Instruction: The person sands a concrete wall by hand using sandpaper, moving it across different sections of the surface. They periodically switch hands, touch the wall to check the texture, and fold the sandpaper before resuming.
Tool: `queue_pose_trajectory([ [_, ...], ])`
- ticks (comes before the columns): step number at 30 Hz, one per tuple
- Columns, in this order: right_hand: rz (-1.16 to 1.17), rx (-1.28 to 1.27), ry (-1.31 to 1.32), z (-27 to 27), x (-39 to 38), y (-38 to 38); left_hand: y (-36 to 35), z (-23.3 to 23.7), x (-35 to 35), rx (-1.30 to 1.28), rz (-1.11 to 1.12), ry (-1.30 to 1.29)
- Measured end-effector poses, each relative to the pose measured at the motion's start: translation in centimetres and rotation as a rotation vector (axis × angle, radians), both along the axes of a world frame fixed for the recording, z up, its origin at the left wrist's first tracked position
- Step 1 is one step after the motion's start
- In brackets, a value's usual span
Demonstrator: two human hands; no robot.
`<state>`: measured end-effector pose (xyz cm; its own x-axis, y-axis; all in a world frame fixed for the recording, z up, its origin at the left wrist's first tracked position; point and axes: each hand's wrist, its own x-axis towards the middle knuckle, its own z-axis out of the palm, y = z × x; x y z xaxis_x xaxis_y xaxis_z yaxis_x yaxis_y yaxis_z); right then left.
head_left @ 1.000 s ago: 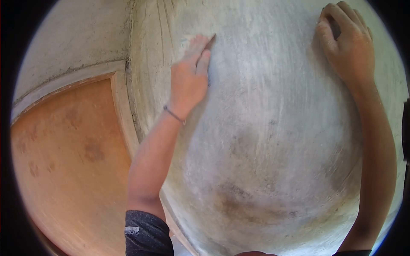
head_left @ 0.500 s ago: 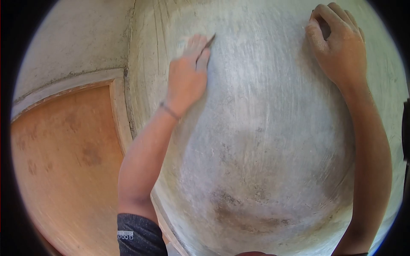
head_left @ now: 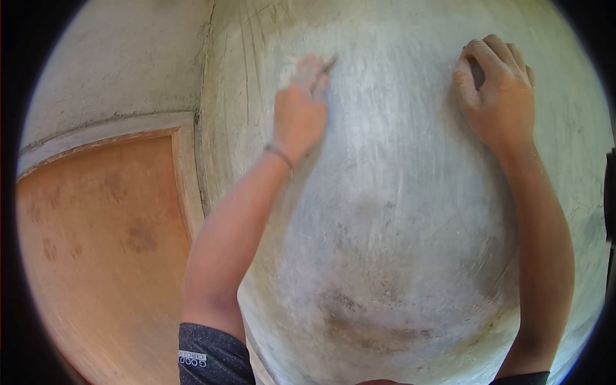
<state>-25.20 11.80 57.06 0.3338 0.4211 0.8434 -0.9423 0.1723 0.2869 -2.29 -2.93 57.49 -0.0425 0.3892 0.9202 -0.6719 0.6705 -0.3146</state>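
Since the earlier frame, the right hand (head_left: 497, 93) has come down the wall (head_left: 398, 167) and a little inward, nearer the left hand (head_left: 301, 109), which has shifted slightly to the right in view; the view itself has shifted a little too.

The left hand's grip is closed on a thin dark-edged piece (head_left: 331, 63), pinched between thumb and fingers against the upper wall, its dark tip pointing up and to the right. The fingers are blurred, so the rest of the piece is hard to make out.

The right hand is set against the wall at about the same height, well apart from the left, with its fingers bent and dusted pale. A dark gap shows between thumb and forefinger; whether this grip holds anything, I cannot tell.

A thin dark bracelet (head_left: 280, 156) circles the left wrist, and a dark sleeve (head_left: 215, 359) with pale lettering covers the upper arm. Brown-black stains (head_left: 366, 327) mark the lower wall. To the left stands an orange-brown panel (head_left: 109, 256) in a pale frame (head_left: 185, 167).
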Motion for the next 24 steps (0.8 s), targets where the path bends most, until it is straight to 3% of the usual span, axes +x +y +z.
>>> queue_pose_trajectory([
  [2, 0.002, 0.019, -0.022, 0.1, 0.2, -0.1, 1.5, 4.4, 0.1, 0.281, 0.030, 0.057],
  [3, 0.018, -0.005, -0.032, 0.3, 0.2, -0.2, 2.6, 5.8, -0.3, 0.255, 0.017, 0.052],
  [5, 0.039, -0.011, -0.041, 0.2, 0.1, -0.3, 3.7, 6.7, -0.5, 0.456, -0.068, 0.099],
  [11, 0.099, 0.022, -0.049, -0.1, -0.3, 0.0, 3.5, -2.9, -0.3, 0.383, -0.066, -0.089],
  [14, 0.068, -0.025, -0.045, 0.0, -0.3, 0.1, 4.2, -0.1, -1.2, 0.408, -0.044, -0.052],
  [17, 0.062, -0.049, -0.070, 0.4, 0.2, 0.0, 5.3, 5.9, -2.1, 0.461, -0.020, 0.024],
  [19, 0.085, -0.053, -0.071, 0.1, 0.1, 0.1, 5.0, 6.1, -2.7, 0.399, -0.030, 0.029],
  [21, 0.082, -0.064, -0.064, 0.0, -0.1, 0.0, 4.1, 4.8, -2.5, 0.362, -0.020, 0.044],
  [24, 0.094, -0.090, -0.055, 0.0, -0.2, -0.3, 4.1, -1.2, -1.7, 0.358, -0.035, -0.080],
])
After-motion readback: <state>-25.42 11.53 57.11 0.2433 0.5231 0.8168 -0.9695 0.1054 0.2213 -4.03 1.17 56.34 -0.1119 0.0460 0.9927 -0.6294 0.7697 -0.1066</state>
